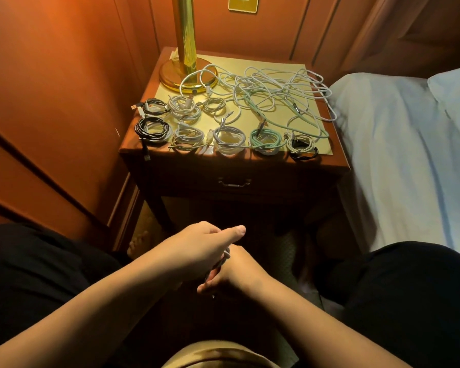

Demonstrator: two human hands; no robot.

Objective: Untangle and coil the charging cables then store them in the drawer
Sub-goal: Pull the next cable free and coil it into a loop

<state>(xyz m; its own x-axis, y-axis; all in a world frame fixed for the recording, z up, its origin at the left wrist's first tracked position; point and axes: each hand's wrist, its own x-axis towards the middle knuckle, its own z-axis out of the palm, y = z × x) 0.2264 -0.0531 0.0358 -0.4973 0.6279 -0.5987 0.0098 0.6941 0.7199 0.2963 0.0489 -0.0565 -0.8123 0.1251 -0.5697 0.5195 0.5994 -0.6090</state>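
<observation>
Both hands low — left hand (199, 248) and right hand (234, 272) fingers gripping grey cable (219, 264); drawer (234, 183) closed.

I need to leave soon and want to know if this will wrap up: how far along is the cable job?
Roughly halfway. Done: about eight coiled cables sit in rows at the nightstand's front. In hand: both the left hand and right hand grip a grey cable. Left: the tangled pile behind, and the drawer is closed.
</observation>
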